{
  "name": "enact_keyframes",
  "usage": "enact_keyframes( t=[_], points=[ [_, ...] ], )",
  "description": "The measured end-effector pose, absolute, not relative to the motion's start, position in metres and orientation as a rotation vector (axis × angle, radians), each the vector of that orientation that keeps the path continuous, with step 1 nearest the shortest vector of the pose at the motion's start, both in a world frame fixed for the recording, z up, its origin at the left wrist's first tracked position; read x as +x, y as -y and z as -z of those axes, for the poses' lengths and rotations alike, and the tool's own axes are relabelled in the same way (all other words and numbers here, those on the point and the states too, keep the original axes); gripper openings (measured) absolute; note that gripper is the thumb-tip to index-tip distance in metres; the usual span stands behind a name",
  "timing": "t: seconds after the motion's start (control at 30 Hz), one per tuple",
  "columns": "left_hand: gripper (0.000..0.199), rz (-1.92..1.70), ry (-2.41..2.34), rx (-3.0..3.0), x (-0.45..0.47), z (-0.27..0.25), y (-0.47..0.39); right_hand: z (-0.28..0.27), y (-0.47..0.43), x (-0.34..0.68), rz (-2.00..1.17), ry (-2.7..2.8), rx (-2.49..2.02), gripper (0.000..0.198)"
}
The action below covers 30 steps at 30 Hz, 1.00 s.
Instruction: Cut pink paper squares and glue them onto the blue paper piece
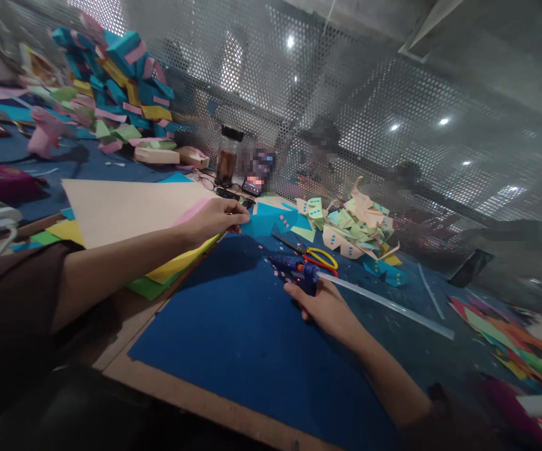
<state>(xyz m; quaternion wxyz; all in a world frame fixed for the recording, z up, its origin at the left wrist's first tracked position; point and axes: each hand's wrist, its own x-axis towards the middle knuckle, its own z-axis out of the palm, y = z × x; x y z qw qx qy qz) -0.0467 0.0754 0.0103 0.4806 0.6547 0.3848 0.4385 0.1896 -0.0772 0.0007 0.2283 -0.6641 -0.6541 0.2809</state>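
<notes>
My left hand (221,219) pinches the left end of a folded blue paper piece (265,220), which has a few small pink squares on it. In my right hand (320,304) is a dark blue hot glue gun (299,270), its nozzle turned to the left. A long clear glue stick (388,304) sticks out of the gun's back end toward the lower right. Scissors (322,258) with yellow and red handles lie just behind the gun. Small pink paper bits are scattered near its nozzle.
A heap of cut paper pieces (358,219) lies behind the scissors. Large paper sheets (125,210) are stacked at left. A tall pile of folded paper shapes (115,88), a lidded jar (228,156) and a phone (257,175) stand at the back. Colored papers (510,341) lie at right.
</notes>
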Motion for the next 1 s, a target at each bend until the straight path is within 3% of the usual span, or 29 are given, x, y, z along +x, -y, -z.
enact_keyframes(
  t=[1.0],
  points=[
    [0.013,-1.042,-0.94,1.636,-0.047,-0.011,-0.074,0.002,0.07,0.19,-0.754,1.886,-1.795,0.035]
  ],
)
